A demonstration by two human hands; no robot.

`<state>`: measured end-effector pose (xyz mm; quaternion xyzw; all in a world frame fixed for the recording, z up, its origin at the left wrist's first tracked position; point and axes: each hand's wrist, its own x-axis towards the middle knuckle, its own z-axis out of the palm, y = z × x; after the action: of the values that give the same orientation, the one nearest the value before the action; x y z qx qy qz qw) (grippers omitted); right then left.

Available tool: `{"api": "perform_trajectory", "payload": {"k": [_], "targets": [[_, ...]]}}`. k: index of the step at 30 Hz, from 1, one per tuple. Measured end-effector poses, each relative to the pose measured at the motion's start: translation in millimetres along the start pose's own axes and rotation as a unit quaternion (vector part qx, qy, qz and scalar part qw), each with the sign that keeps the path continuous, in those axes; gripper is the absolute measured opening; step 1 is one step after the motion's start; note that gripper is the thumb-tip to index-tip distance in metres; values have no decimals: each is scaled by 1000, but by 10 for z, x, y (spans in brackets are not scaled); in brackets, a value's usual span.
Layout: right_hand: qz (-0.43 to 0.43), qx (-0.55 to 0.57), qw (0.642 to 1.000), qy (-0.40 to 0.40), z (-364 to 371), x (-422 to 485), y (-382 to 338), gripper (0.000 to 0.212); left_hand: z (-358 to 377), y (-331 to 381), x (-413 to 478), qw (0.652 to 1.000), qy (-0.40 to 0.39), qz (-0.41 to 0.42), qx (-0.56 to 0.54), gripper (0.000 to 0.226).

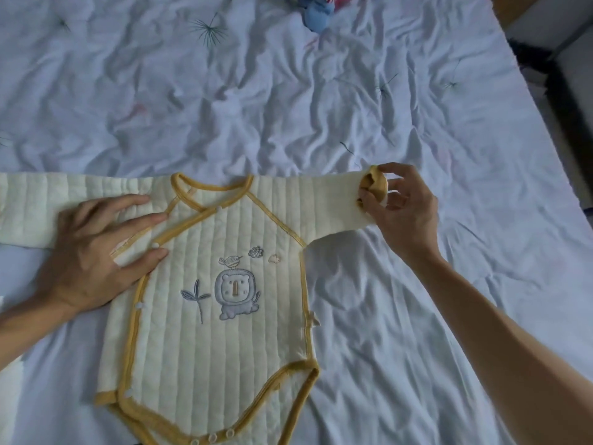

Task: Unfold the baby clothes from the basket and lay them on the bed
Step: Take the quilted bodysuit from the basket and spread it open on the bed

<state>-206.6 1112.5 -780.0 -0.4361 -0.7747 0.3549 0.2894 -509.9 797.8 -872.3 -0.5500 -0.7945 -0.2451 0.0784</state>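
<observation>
A cream quilted baby bodysuit [221, 316] with mustard trim and a stitched lion lies spread flat, front up, on the pale blue bed sheet [288, 107]. My left hand [99, 248] presses flat, fingers apart, on its left shoulder and sleeve. My right hand [401, 210] pinches the mustard cuff [375, 187] of the right sleeve, which is stretched out to the right. The basket is out of view.
A bundle of blue and red cloth [317, 11] lies at the far edge of the bed. The bed's right edge runs diagonally at the upper right, with dark floor and furniture [564, 75] beyond it. Wrinkled sheet surrounds the bodysuit.
</observation>
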Motion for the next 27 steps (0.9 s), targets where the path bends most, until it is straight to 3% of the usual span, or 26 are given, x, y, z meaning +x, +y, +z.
{"api": "perform_trajectory", "payload": {"k": [6,12,17,24,27], "targets": [[32,3,999,-19,83,-94,281,37,-37,53,30,1000,-14,-1,7,48],[12,-12,999,-36,-140,-15,315,53,-51,55,34,1000,-22,0,10,50],[-26,-103,992,-73,-413,72,442,33,-34,31,23,1000,-21,-3,2,50],[12,-167,982,-84,-335,-15,467,7,-12,2,0,1000,-20,-4,5,49],[21,-216,973,-75,-244,-64,375,28,-28,34,11,1000,-21,-7,2,47]]}}
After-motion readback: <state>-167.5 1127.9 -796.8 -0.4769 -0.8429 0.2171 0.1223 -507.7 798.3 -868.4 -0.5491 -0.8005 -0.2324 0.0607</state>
